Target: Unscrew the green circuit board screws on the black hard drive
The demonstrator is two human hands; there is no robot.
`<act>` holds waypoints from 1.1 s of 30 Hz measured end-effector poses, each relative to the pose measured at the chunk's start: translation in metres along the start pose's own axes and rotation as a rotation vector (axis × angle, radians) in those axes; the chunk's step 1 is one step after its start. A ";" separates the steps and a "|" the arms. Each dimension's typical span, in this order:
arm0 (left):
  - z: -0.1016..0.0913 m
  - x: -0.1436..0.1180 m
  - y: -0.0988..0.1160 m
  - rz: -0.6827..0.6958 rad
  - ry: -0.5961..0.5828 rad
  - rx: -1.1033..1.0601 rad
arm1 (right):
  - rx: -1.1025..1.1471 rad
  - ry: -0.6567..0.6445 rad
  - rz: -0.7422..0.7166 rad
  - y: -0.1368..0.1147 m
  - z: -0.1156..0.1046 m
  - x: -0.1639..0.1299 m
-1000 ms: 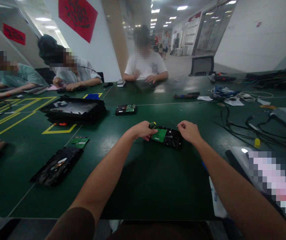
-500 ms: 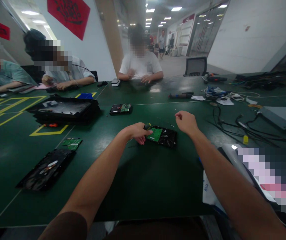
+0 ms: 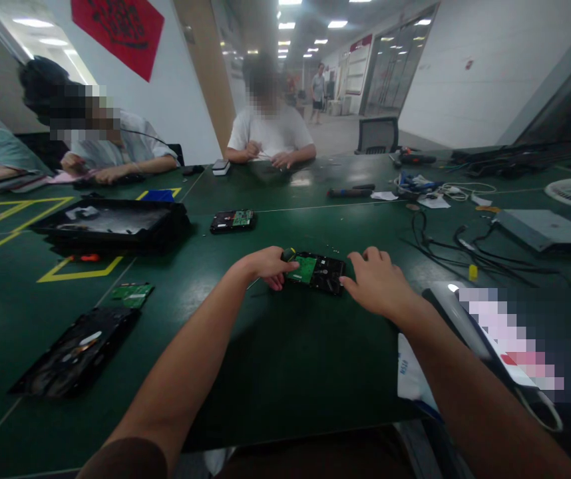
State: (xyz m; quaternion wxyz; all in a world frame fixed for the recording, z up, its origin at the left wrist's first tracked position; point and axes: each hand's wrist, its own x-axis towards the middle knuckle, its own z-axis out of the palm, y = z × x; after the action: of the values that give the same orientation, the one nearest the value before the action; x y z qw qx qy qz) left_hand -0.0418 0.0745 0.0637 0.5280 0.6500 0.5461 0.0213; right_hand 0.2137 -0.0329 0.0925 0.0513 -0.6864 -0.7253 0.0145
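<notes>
A hard drive [image 3: 330,273] with a green circuit board [image 3: 305,269] facing up lies flat on the table in front of me. My left hand [image 3: 269,265] is closed round a screwdriver [image 3: 288,254] with a dark and yellow handle. Its thin shaft sticks out below the hand to the left. The thumb of that hand rests on the drive's left end. At the drive's right end is my right hand [image 3: 378,279], fingers spread, thumb at the edge; whether it touches cannot be made out. Tiny screws [image 3: 333,249] are scattered just behind the drive.
Another drive [image 3: 233,221] lies farther back. At the left are a dark drive [image 3: 78,352], a loose green board [image 3: 133,294] and a black tray [image 3: 116,223]. Cables [image 3: 445,246], a grey metal box [image 3: 548,229] and a white bag [image 3: 415,376] occupy the right. Co-workers sit across the table.
My right hand has come down and toward me from behind the drive to its right end, its curled fingers now spread. My left hand stays at the drive with the screwdriver. The view shifted slightly.
</notes>
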 end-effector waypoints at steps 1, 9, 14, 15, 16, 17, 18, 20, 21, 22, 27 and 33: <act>0.000 0.000 0.000 -0.003 -0.004 -0.001 | -0.005 0.032 0.034 0.007 0.003 -0.014; -0.001 -0.001 0.000 -0.023 0.006 0.000 | -0.040 0.302 0.381 0.075 0.022 -0.089; -0.001 -0.001 0.000 -0.034 0.010 -0.003 | 0.010 0.287 0.457 0.096 0.020 -0.098; -0.001 -0.001 0.000 -0.034 0.010 -0.004 | 0.008 0.297 0.456 0.098 0.020 -0.098; -0.001 0.000 -0.001 -0.033 0.008 -0.005 | -0.003 0.309 0.451 0.099 0.019 -0.097; -0.001 0.001 -0.001 -0.033 0.009 -0.004 | -0.022 0.322 0.445 0.099 0.017 -0.096; -0.001 0.002 -0.002 -0.034 0.008 -0.003 | -0.043 0.329 0.438 0.097 0.014 -0.094; -0.001 0.004 -0.003 -0.028 0.009 -0.005 | -0.051 0.339 0.393 0.090 0.005 -0.087; -0.001 0.005 -0.004 -0.023 0.006 -0.005 | -0.044 0.333 0.346 0.084 0.000 -0.081; -0.001 0.006 -0.004 -0.019 0.008 -0.003 | -0.035 0.310 0.307 0.078 -0.005 -0.073; 0.000 0.004 -0.003 -0.024 0.018 0.010 | -0.028 0.201 0.077 0.046 -0.008 0.000; 0.001 -0.001 0.000 -0.009 0.022 -0.004 | 0.072 -0.038 0.033 0.042 0.049 0.113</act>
State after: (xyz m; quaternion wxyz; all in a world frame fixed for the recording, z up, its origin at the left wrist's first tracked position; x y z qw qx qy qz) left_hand -0.0416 0.0732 0.0635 0.5235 0.6460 0.5549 0.0272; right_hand 0.2446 0.0851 0.0466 0.0619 -0.6957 -0.7136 0.0542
